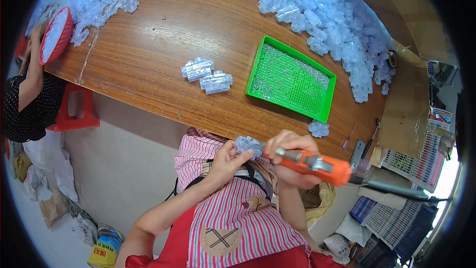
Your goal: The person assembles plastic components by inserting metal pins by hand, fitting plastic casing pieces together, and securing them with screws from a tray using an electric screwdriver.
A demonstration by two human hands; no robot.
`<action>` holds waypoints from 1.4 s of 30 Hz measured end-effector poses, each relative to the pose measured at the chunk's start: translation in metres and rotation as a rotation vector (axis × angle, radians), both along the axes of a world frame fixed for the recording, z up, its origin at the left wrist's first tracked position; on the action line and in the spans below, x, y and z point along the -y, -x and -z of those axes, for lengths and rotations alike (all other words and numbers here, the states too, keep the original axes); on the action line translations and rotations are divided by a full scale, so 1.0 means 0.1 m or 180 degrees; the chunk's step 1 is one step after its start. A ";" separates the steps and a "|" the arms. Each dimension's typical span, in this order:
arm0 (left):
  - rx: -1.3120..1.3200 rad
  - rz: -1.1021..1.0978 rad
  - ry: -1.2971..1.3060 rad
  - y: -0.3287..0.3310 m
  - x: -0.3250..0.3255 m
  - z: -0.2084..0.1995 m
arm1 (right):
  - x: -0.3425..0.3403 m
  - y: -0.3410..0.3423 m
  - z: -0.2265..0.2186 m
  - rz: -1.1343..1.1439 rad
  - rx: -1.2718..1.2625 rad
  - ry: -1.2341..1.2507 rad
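The head view shows the left hand point(225, 159) pinching one clear plastic connector housing point(248, 145) just below the table edge. The right hand point(292, 156) grips one orange electric screwdriver point(312, 164), its tip against that housing. On the wooden table point(163, 34) lie two assembled housings point(207, 75), one lone housing point(319, 129), one green tray of small screws point(291, 79) and two loose heaps of housings point(327, 15). A co-worker holds one red basket point(54, 34). A yellow printed bag point(101, 253) lies on the floor, lower left.

The person wears a pink-and-white striped top point(233, 218) under a red apron point(178, 240). Both forearms are bare. A tan patch point(221, 238) bears 1 dark cross.
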State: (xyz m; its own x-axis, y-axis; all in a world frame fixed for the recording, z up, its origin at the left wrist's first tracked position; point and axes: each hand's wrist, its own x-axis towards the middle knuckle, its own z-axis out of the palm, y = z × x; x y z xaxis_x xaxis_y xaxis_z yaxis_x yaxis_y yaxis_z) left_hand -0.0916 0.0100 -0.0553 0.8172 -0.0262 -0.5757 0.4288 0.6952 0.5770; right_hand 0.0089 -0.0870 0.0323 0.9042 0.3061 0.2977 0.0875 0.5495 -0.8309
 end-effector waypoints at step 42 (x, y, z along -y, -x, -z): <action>-0.0055 -0.0025 -0.0570 -0.02 -0.06 -0.13 | 0.09 -0.18 -0.11 -0.0207 -0.0248 0.0208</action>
